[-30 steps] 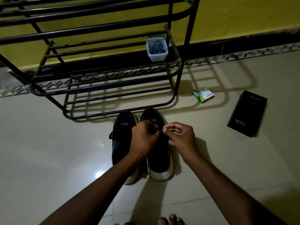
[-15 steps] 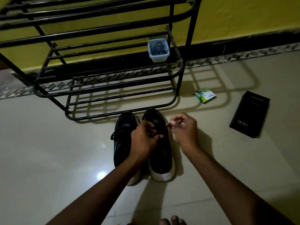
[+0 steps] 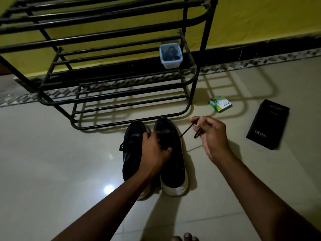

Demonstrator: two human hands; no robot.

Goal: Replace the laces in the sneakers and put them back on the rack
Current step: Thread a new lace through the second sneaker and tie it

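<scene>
- Evidently the job is only partway done. The two black fabric sneakers with white rubber soles, the left sneaker (image 3: 132, 150) and the right sneaker (image 3: 173, 171), stand side by side on the glossy cream tiled floor (image 3: 52, 162). They are just in front of the black tubular metal shoe rack (image 3: 208, 23), toes towards its lowest front rail, and neither is on a shelf yet.
- The right sneaker is the one being worked on. The left hand (image 3: 154, 150) curls over its upper and grips it steady. The right hand (image 3: 212, 134) pinches the thin black lace (image 3: 186, 130), which runs taut from the shoe out past the rack's right-hand end, with a slack loop below the fingers.
- I cannot tell whether this lace is an old one coming out or a new one going in.
- The left sneaker shows a lace loop on its outer side, so it looks laced. Whether that lace is old or new is not clear.
- Probably still to do: finish this lacing, then lift both shoes onto a shelf.
- The lowest shelf, directly beyond the toes, shows only its rails. Its front rail is an edge to lift over, and the shelf above limits headroom.
- A small clear plastic tub (image 3: 171, 56) with dark contents sits at the right end of a higher shelf.
- A green packet (image 3: 220, 103) lies near the rack's right foot, and a black rectangular carton (image 3: 268, 124) lies farther out. Both are apart from the pulling hand.
</scene>
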